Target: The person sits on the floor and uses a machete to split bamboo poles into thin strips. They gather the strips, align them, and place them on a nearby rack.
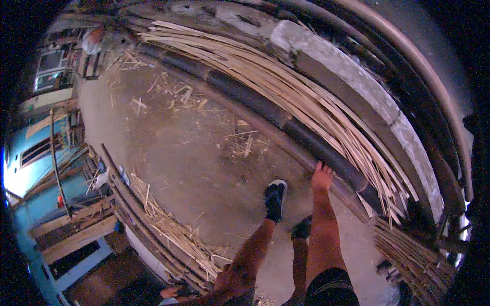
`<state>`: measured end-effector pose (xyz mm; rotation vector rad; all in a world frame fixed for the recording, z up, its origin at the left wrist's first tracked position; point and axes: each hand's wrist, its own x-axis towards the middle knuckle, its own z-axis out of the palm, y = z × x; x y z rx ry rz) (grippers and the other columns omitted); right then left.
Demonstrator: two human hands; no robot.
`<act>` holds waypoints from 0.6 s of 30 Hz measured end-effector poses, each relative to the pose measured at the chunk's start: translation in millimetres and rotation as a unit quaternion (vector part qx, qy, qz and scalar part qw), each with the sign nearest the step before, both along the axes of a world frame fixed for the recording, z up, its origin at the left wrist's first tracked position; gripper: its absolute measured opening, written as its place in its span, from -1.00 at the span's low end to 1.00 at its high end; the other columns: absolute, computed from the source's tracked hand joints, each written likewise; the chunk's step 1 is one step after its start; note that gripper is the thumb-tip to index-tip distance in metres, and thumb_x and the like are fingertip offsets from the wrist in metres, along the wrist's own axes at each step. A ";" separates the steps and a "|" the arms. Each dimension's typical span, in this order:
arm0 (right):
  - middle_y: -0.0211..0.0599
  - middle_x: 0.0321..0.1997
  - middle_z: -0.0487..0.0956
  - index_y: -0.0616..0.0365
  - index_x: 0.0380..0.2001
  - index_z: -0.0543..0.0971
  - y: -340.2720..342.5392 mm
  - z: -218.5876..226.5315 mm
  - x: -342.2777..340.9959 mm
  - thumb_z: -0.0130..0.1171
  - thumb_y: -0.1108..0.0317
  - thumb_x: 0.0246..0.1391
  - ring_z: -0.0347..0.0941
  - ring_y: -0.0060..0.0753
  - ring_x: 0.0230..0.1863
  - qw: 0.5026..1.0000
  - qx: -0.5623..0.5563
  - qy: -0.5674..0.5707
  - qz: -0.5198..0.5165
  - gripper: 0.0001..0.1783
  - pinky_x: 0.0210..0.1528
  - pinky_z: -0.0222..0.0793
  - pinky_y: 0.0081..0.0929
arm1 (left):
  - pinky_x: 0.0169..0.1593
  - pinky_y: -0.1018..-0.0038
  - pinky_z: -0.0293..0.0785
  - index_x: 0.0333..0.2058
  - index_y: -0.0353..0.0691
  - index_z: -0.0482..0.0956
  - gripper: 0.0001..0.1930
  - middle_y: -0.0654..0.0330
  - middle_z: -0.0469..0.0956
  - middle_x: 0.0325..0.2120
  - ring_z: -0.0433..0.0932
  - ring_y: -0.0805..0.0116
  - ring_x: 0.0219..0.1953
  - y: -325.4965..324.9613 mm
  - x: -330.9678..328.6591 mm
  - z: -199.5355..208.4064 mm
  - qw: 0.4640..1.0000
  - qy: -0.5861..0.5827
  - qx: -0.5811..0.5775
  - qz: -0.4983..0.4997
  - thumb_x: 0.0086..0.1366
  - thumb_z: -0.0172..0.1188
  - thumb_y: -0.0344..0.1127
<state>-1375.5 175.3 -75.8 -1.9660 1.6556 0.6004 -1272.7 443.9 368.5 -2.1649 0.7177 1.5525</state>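
Observation:
My right hand (pixel 321 176) lies over a long, thin brown pole (pixel 240 108), near its close end. The fingers curl over its far side. Right behind that pole runs a thicker dark pole (pixel 255 98), perhaps bamboo, with pale rings along it. A bundle of long, pale split strips (pixel 286 89) stretches beyond both, fanning out at the right end. At the lower left edge, my left hand (pixel 171 291) appears closed, dim and partly cut off. Something pale shows beneath it, too unclear to name. Both my feet stand on the floor on the near side of the poles.
A low concrete ledge (pixel 352 76) curves behind the strips. Thin sticks in a bundle (pixel 413 260) lie at the right. Long poles (pixel 138 224) and pale shavings (pixel 173 229) line the left. Wooden planks (pixel 76 232) stand by a blue wall. Scraps (pixel 247 145) litter the floor.

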 end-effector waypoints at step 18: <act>0.08 0.43 0.12 0.35 0.38 -0.02 -29.3 418.3 3.1 0.26 -0.26 -0.01 0.09 -0.11 0.42 0.859 0.450 -0.220 0.104 0.18 0.36 0.09 -0.29 | 0.27 -0.07 0.16 0.22 0.01 0.30 -0.26 -0.10 0.19 0.21 0.15 -0.17 0.28 12.9 -51.2 47.1 0.913 -0.072 -0.386 0.110 0.11 0.28 0.11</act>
